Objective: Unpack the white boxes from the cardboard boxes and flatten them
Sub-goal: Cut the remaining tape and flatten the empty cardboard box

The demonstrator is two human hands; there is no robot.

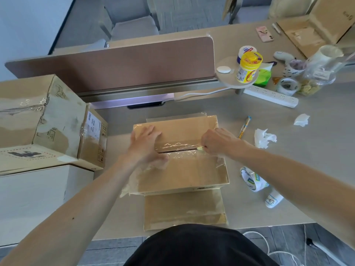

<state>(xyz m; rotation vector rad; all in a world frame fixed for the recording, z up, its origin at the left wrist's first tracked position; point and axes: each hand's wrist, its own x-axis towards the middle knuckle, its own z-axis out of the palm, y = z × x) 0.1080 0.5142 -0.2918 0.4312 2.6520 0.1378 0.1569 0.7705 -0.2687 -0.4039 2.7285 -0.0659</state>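
A closed cardboard box (180, 169) sits at the middle of the desk (307, 150), right in front of the person, resting on a flat cardboard sheet (184, 210) that sticks out from under it toward 6 o'clock. Clear tape (178, 145) runs along the seam between its two top flaps and looks wrinkled and partly lifted.

The left hand (146, 143) lies flat on the far flap at the box's 10 o'clock corner, with the fingers straight and spread and the thumb down by the seam; it presses and grips nothing. The right hand (217, 143) is at the 3 o'clock end of the seam with its fingers curled, pinching a small yellowish object (200, 148) against the tape (what the object is cannot be told).

At 9 o'clock from the box are the stacked cardboard boxes (38, 116), taped and scuffed, standing on a large white box (32, 198) at 8 o'clock. At 3 o'clock a crumpled tissue (264, 138) lies on the desk, with a narrow stick sachet (244, 127) just beside it. A roll of tape (251, 179) lies at 4 o'clock. At 1 o'clock are a white power strip (270, 95) and, behind it, a yellow-lidded jar (248, 68) on a small round shelf. A brown divider panel (115, 64) stands at 11 o'clock
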